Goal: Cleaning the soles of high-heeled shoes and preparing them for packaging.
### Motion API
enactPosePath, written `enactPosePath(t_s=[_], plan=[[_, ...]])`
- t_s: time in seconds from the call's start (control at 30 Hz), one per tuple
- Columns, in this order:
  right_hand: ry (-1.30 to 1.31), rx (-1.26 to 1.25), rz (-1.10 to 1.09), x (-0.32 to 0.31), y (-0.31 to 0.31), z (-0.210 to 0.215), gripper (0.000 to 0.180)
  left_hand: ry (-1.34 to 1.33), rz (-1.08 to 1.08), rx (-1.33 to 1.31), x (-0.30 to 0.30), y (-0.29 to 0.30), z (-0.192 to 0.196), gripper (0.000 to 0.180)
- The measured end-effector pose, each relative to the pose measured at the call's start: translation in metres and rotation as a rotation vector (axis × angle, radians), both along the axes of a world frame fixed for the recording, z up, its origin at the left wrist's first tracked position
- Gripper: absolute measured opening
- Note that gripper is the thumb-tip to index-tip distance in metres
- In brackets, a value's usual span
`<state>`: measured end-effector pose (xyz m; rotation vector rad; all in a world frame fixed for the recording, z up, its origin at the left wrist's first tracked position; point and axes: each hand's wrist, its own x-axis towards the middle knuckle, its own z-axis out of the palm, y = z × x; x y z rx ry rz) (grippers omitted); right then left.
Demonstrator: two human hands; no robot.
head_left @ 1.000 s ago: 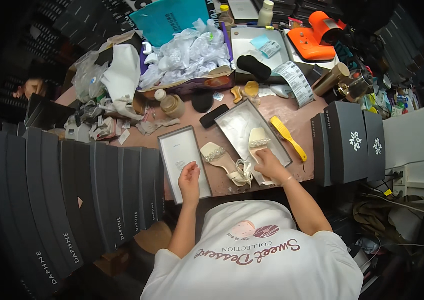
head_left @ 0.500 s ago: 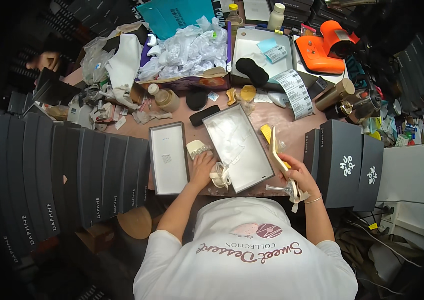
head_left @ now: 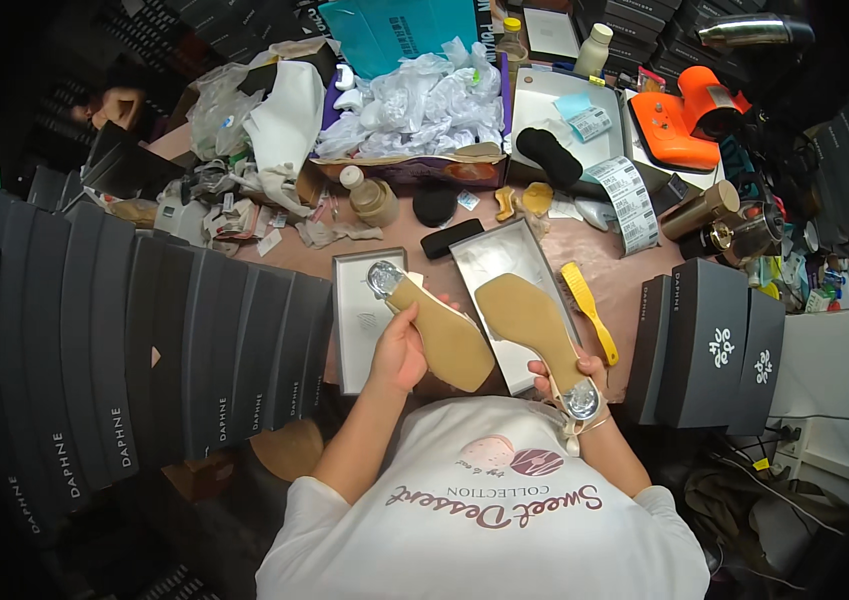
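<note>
My left hand (head_left: 401,350) grips a high-heeled sandal (head_left: 441,338) by its middle, its tan sole turned up and its clear heel pointing away from me. In my right hand (head_left: 572,375) is the matching sandal (head_left: 522,305), also sole up, toe pointing away and clear heel close to my wrist. A pale strap hangs down by that wrist. Beneath the sandals lie an open shoebox half (head_left: 561,292) with white paper inside and, to its left, another shallow grey-rimmed box half (head_left: 352,368). A yellow brush (head_left: 587,308) rests right of the boxes.
Dark shoeboxes stand in rows at left (head_left: 184,350) and at right (head_left: 704,345). Across the back are a carton of crumpled white plastic (head_left: 414,110), a label strip (head_left: 632,205), an orange device (head_left: 669,140), a glass jar (head_left: 374,203) and a black case (head_left: 451,239).
My left hand has lifted its sandal off the table and turned it sole up. My right hand has rolled its sandal sole up and brought it over the box. The view has shifted slightly.
</note>
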<state>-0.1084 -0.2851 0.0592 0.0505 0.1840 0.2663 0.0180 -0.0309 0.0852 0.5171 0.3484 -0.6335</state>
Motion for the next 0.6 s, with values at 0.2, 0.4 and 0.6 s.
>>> enactPosePath(t_s=[0.2, 0.4, 0.6], plan=[[0.035, 0.032, -0.089, -0.009, 0.022, -0.001, 0.071, 0.081, -0.075, -0.057, 0.009, 0.009, -0.010, 0.037], [0.007, -0.594, -0.003, 0.010, -0.004, -0.004, 0.070, -0.007, -0.027, 0.040, 0.019, -0.001, 0.008, 0.036], [-0.303, -1.227, 0.294, 0.065, 0.031, 0.045, 0.080, -0.191, 0.127, 0.090, 0.003, -0.029, 0.015, 0.040]])
